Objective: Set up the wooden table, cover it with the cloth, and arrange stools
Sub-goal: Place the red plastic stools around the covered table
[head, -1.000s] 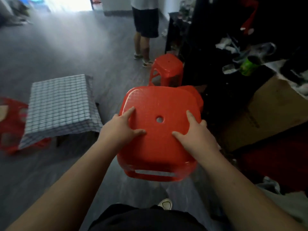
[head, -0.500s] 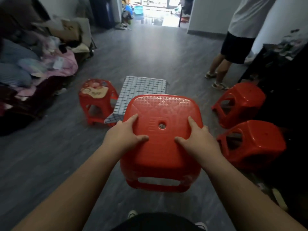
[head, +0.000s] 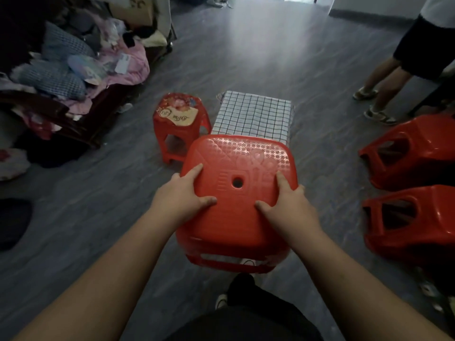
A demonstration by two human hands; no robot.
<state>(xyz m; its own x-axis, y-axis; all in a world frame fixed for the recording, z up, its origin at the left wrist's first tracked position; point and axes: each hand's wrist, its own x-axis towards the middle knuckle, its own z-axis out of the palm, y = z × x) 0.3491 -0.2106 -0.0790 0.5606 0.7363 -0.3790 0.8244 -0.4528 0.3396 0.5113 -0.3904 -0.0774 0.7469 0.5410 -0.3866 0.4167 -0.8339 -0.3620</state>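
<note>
Gripping a red stool (head: 237, 190) by its seat edges, the left hand (head: 181, 196) and right hand (head: 289, 205) carry it upright, equally near. Straight ahead, just beyond it, stands the cloth-covered table (head: 253, 114), its long axis running away; a decorated stool (head: 179, 119) sits at its left. Two spare stools (head: 408, 183) lie far right on the grey floor (head: 98, 193), cluttered at left.
</note>
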